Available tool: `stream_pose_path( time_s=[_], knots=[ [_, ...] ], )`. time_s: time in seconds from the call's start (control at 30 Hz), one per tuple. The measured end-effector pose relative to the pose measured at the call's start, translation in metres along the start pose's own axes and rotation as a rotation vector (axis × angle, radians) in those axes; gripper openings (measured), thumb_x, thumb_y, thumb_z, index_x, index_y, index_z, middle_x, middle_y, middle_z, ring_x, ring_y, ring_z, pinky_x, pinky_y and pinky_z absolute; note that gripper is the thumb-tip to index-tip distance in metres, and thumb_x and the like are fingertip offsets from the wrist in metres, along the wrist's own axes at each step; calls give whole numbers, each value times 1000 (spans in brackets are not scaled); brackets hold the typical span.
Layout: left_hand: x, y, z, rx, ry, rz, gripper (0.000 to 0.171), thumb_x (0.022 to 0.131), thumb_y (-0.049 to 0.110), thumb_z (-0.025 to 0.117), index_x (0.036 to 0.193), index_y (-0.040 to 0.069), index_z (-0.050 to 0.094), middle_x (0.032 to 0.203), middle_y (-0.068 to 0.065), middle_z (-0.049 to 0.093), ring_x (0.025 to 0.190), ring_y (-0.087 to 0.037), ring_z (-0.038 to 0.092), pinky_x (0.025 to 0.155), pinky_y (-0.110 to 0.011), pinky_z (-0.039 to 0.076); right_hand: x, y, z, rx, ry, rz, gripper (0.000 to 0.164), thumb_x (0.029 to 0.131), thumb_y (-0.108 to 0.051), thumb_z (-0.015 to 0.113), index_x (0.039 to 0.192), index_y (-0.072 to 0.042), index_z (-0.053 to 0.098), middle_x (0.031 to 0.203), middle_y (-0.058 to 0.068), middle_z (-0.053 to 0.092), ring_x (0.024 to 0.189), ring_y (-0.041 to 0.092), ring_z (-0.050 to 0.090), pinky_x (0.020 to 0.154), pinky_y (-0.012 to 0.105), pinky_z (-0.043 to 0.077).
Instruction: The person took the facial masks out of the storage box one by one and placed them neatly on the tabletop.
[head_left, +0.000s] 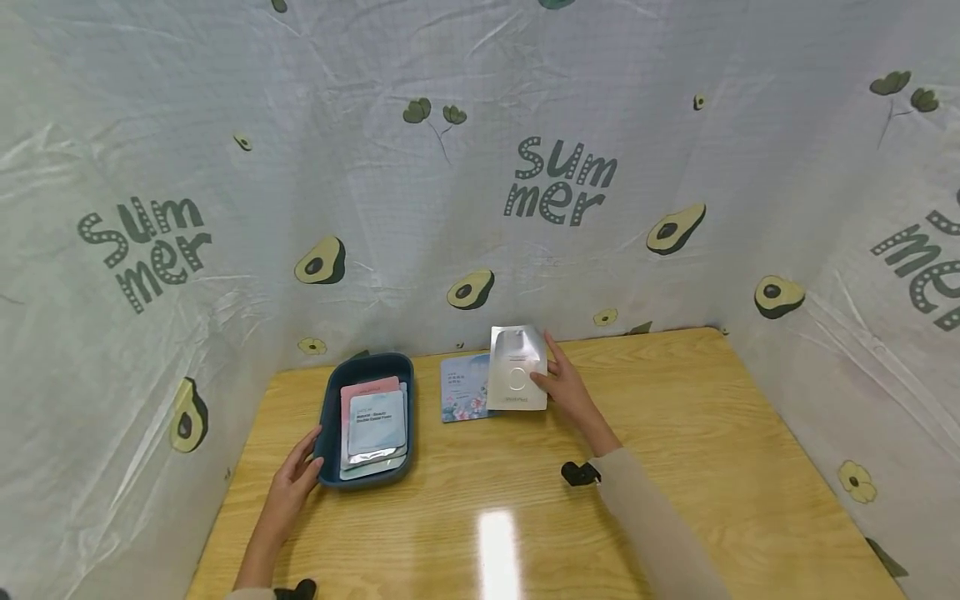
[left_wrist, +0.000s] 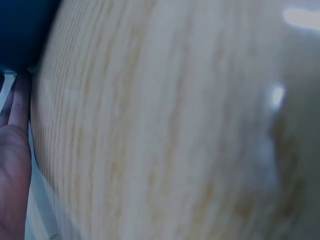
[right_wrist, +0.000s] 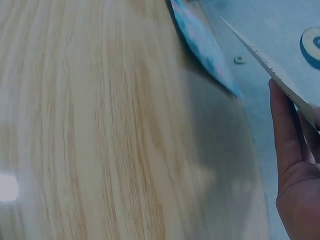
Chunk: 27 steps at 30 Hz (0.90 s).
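Observation:
My right hand [head_left: 564, 385] pinches a white and silver sheet mask packet [head_left: 517, 387] by its right edge. In the right wrist view, that packet [right_wrist: 272, 67] is seen edge-on, tilted above the table, between the thumb and fingers of the hand [right_wrist: 300, 185]. Behind and left of it lies a light blue packet with pink flowers [head_left: 463, 387], partly covered in the head view. On the left, a dark blue bin [head_left: 411, 417] holds several packets, a pale blue one [head_left: 377, 423] on top and a pink one [head_left: 367, 387] beneath. My left hand [head_left: 291, 483] touches the bin's left side with extended fingers.
The wooden table [head_left: 465, 475] runs back to a white curtain [head_left: 390, 208] printed with avocados and the word "summer". More curtain borders both sides. A bright reflection lies on the tabletop near the front.

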<state>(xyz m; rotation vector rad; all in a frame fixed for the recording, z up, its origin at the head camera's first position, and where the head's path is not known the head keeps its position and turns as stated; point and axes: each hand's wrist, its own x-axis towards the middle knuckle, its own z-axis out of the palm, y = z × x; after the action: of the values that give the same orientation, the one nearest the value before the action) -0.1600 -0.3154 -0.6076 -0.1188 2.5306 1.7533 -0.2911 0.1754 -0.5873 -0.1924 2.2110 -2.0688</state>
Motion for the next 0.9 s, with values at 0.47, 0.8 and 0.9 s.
stream_pose_path(
  time_s=[0.47,0.8,0.9],
  knots=[
    [-1,0,-1,-23,-2,3,62,108,38,51,163,23,27,168,-16,18,148,-41,27,90,-2,38,13,13,-16,-38,18,-6,81,102,-1,58,165,-28,14,144,31,52,123,44,59,95,45,55],
    [-2,0,0,20,14,31,60,108,37,50,162,23,29,166,-18,23,147,-42,30,91,-2,36,24,27,-9,-313,159,54,71,99,-2,63,161,-14,31,144,27,53,124,42,59,98,53,52],
    [0,-1,-1,17,17,41,59,108,34,51,162,22,29,166,-18,24,146,-43,32,90,-2,36,25,27,-2,-416,240,39,66,95,-1,65,156,-5,40,134,28,61,119,41,61,97,52,52]
  ],
)
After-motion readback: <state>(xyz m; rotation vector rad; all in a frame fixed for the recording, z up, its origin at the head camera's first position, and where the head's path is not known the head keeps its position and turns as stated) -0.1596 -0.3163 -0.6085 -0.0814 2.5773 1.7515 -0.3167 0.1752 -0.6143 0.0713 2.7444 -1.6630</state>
